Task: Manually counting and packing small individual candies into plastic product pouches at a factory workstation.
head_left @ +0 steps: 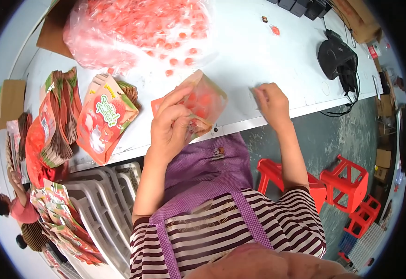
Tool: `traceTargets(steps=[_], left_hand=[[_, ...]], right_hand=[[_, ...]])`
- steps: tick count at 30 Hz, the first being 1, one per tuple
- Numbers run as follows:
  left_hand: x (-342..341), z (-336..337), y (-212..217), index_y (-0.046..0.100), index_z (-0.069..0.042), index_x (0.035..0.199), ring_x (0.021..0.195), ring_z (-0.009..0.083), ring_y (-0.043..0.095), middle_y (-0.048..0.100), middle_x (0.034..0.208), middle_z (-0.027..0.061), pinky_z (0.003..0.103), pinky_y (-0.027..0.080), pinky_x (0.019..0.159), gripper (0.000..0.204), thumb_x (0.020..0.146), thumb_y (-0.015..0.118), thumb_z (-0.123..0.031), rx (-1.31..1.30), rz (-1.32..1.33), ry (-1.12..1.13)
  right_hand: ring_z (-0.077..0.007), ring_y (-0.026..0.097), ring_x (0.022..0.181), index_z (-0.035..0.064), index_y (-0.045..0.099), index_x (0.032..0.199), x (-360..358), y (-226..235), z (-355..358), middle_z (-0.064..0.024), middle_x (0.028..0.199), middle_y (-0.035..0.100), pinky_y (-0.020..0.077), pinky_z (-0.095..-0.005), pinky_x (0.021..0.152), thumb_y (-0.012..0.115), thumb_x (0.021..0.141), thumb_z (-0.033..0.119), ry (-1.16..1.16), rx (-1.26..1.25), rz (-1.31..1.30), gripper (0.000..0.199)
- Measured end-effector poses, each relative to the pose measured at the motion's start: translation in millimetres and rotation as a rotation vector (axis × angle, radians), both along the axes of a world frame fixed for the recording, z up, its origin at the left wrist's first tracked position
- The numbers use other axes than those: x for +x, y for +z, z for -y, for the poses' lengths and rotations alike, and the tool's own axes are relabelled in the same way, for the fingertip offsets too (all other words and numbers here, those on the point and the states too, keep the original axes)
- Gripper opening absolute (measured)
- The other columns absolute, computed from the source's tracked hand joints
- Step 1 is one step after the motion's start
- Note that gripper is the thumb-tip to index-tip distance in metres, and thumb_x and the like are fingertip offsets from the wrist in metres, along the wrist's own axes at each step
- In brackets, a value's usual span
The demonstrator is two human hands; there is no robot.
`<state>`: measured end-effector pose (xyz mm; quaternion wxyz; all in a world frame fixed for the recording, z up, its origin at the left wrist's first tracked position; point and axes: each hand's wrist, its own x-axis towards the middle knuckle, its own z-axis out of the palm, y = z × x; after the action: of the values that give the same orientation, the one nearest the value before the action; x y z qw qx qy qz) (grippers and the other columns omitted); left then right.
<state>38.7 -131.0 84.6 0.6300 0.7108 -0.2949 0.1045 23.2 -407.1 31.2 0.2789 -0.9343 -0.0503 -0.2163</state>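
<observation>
My left hand [169,126] has its grip closed around a clear pouch [203,103] part-filled with pink candies, held just above the near edge of the white tabletop [258,56]. My right hand [271,103] rests on the tabletop beside it, fingers curled, holding nothing I can make out. A big bag of pink candies [138,28] lies beyond.

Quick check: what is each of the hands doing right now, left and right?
Left hand: closed on a clear pouch of red candies.
Right hand: curled, fingertips on the white table, holding nothing visible.
</observation>
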Motion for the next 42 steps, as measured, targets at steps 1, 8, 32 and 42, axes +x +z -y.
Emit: traceTargets(steps=[1,8,32,42], left_hand=[[1,1,1,0.054,-0.003,0.087,0.119,0.0341,0.047,0.054,0.123,0.0187,0.040,0.039,0.096,0.002,0.086,0.055,-0.002,0.001,0.001,0.007],[-2,5,3,0.053,-0.003,0.085,0.117,0.0345,0.049,0.053,0.122,0.0182,0.038,0.040,0.095,0.010,0.080,0.057,0.004,0.126,0.074,0.027],[-50,-57,35,0.048,-0.005,0.091,0.117,0.0367,0.049,0.054,0.121,0.0241,0.042,0.040,0.096,0.008,0.087,0.052,0.001,-0.105,-0.029,-0.035],[-84,-74,49,0.053,-0.001,0.078,0.116,0.0369,0.050,0.045,0.130,0.0276,0.038,0.040,0.095,0.007,0.079,0.054,0.005,-0.084,-0.173,-0.122]], right_hand=[[-0.0214,0.052,0.067,0.0033,0.055,0.092,1,3,-3,-0.0086,0.083,0.055,0.0425,-0.0276,0.054,0.064,0.084,0.018,0.007,0.001,0.001,0.019],[-0.0144,0.046,0.069,0.0029,0.051,0.087,22,81,-102,-0.0078,0.083,0.051,0.0401,-0.0252,0.062,0.044,0.095,0.017,0.306,1.151,0.470,0.018],[-0.0226,0.058,0.100,0.0046,0.063,0.087,-17,108,-153,-0.0055,0.098,0.063,0.0356,-0.0403,0.096,0.066,0.074,0.020,0.949,-0.070,0.120,0.021],[-0.0151,0.060,0.084,0.0115,0.056,0.073,-32,120,-167,0.0023,0.083,0.060,0.0228,-0.0492,0.108,0.058,0.072,0.010,1.107,-0.078,0.053,0.002]])
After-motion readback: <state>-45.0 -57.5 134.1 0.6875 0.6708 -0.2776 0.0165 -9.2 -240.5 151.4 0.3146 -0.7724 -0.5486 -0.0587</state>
